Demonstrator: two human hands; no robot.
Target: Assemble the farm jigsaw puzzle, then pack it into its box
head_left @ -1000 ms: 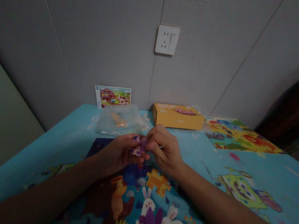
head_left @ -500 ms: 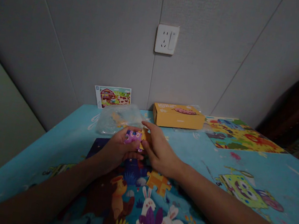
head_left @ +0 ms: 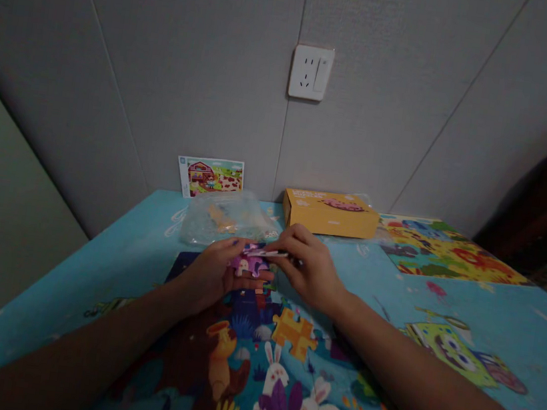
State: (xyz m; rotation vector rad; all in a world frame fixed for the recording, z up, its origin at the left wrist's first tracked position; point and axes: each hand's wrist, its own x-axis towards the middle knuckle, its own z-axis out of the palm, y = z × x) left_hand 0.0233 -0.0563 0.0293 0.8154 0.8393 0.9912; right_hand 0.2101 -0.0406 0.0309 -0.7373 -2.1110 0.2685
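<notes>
At mid-frame the right hand pinched a flat piece edge-on, while the left hand, palm up with fingers curled, cradled purple pieces. Both forearms reached from the lower corners over the puzzle on the bench.

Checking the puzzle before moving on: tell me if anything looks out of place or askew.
One orange puzzle piece lies loose and slanted on top of the assembled picture, matching nothing around it. Both hands, left hand and right hand, hold purple pieces above it.
</notes>
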